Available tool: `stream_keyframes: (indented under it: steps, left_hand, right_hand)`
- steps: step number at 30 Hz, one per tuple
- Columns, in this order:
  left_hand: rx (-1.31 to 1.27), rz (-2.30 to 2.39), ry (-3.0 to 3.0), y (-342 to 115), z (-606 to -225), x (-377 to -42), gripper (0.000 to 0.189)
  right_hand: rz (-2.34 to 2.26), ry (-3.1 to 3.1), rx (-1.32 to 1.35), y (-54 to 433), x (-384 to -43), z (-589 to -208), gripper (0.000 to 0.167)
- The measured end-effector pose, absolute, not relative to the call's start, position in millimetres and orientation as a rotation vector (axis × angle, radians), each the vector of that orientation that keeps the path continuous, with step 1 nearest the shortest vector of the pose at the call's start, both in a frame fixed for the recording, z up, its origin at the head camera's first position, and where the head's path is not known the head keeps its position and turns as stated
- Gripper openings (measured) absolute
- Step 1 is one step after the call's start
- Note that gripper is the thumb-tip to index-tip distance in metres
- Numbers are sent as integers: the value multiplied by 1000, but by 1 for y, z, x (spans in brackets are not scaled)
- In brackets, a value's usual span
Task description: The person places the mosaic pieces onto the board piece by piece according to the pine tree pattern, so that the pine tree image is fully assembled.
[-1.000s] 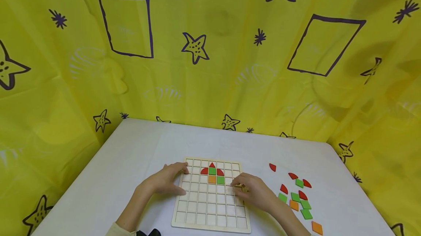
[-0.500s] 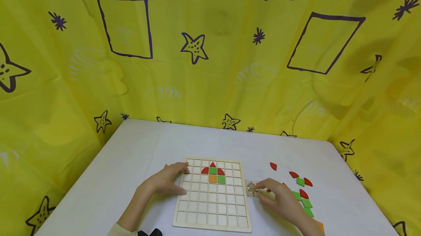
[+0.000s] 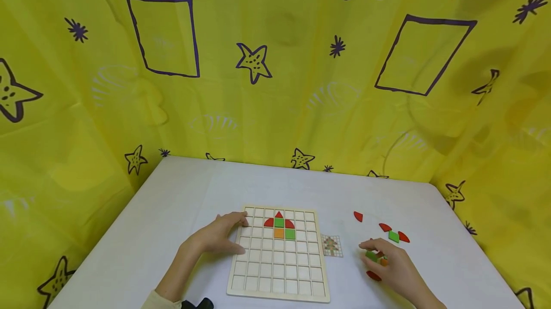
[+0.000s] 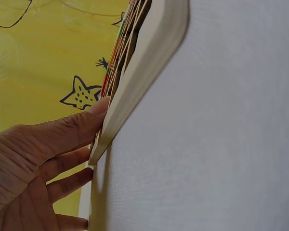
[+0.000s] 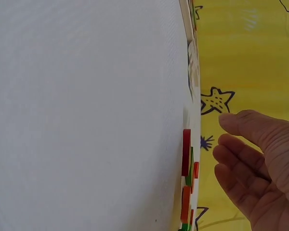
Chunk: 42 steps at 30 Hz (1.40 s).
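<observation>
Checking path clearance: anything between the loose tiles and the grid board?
Just the flat pattern card beside the grid board, plus the right hand partly covering some loose tiles. Nothing else visible in between.

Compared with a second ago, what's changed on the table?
The right hand moved right, from the board's right edge to the loose pieces. That uncovered the pattern card beside the board; it holds nothing now. Unchanged: the left hand touching the board's left edge, and the six placed pieces.
</observation>
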<state>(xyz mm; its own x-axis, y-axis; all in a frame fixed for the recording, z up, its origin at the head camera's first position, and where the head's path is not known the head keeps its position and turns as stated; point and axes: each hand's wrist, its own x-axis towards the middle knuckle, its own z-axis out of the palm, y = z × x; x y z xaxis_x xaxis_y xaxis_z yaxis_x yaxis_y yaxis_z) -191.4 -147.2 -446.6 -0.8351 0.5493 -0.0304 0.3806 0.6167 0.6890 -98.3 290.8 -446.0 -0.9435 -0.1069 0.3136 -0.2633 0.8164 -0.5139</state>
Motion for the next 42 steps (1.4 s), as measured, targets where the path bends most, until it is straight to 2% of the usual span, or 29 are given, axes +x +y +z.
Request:
stream_keyframes:
  steps: [10,23,36,42]
  left_hand:
    - [756,1023,2608,-147,-448,-192,49]
    - [748,1040,2598,-145,-445,-190,48]
    - [739,1032,2603,-146,-446,-189,49]
    - [740,1032,2599,-146,-445,-190,49]
  right_hand:
    - [902,-2895,87,310,-96,-449,26]
    - [751,-3016,143,316,-104,-451,27]
    - [822,-2973,161,303,-108,-441,30]
    - [816,-2805,321,290,-109,-433,32]
